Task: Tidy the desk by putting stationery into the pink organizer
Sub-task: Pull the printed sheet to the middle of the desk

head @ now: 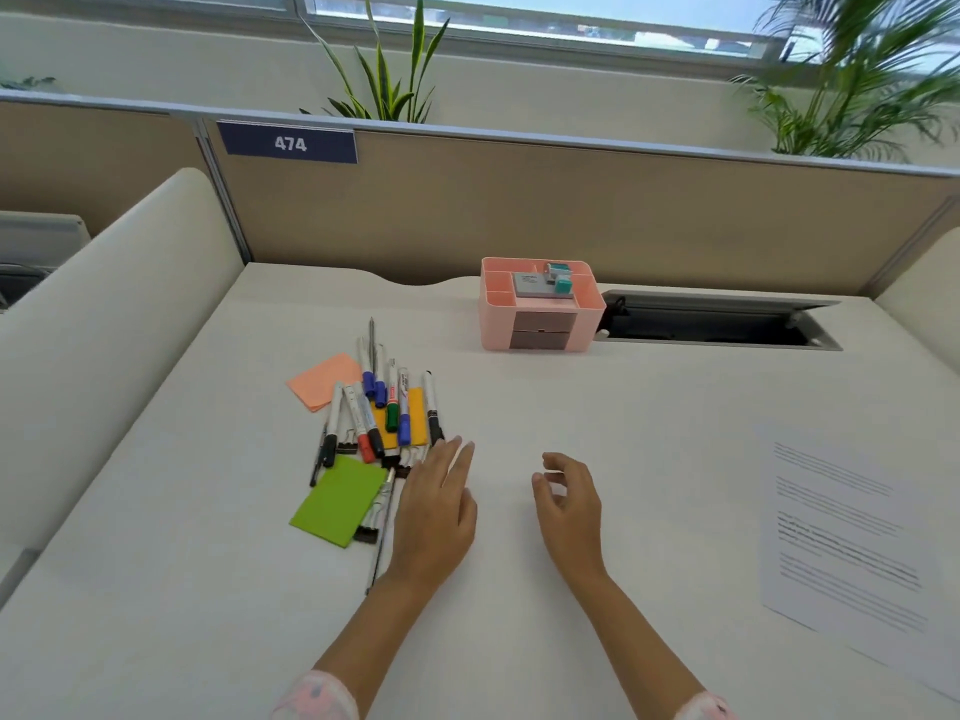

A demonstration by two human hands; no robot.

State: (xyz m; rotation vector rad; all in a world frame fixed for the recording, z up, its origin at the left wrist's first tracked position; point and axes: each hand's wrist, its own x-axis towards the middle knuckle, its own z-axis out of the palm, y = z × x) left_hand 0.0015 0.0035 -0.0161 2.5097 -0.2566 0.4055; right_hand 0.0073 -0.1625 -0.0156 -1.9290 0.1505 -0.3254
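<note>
A: Which step is going on?

B: Picking up, I'd judge. The left hand (434, 504) is lying flat and empty beside the pile of markers (387, 407) and sticky notes (337, 498); the right hand (569, 504) is hovering loosely curled, holding nothing.

A: And next?

B: Probably gripping a marker and carrying it to the pink organizer (540, 304), sitting well apart at the pale desk's (597, 407) far edge, below a tan partition (519, 210).

The white tabletop (649, 418) is enclosed by tan partition panels (571, 210) along its far edge. A number plate (289, 143) marked 474 sits at the panel's top left. Behind stand leafy plants (387, 70) and daylit windows (519, 13). A cable hatch (711, 319) lies open near the far right corner.
</note>
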